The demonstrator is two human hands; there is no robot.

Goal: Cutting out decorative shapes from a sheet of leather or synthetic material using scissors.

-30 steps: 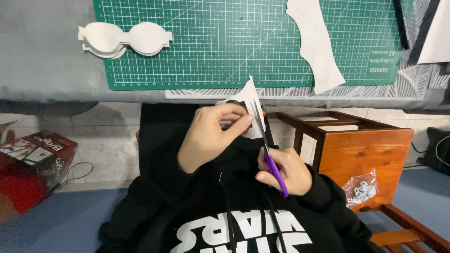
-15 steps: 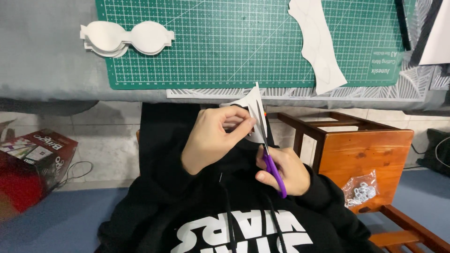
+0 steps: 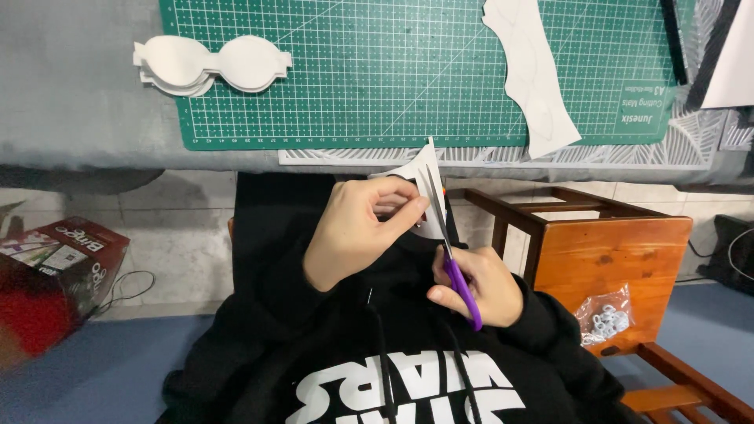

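Observation:
My left hand (image 3: pixel 357 228) pinches a small white piece of paper (image 3: pixel 420 169) just below the table's edge, in front of my chest. In my right hand (image 3: pixel 479 286) are purple-handled scissors (image 3: pixel 452 251), their blades pointing up and meeting the paper. I wear a black hooded top. On the green cutting mat (image 3: pixel 393 71) above lie a stack of white mask-shaped cutouts (image 3: pixel 208 64) at the left and a long white paper offcut (image 3: pixel 534 71) at the right.
The mat rests on a grey-covered table (image 3: pixel 71 94). A wooden stool (image 3: pixel 605 259) stands to my right with a small clear bag of pale rings (image 3: pixel 606 316) on it. A red and black box (image 3: pixel 51 275) sits on the blue floor at the left.
The paper has turned slightly in my left hand, and the scissors have worked a little further along it. Both hands stay in about the same place.

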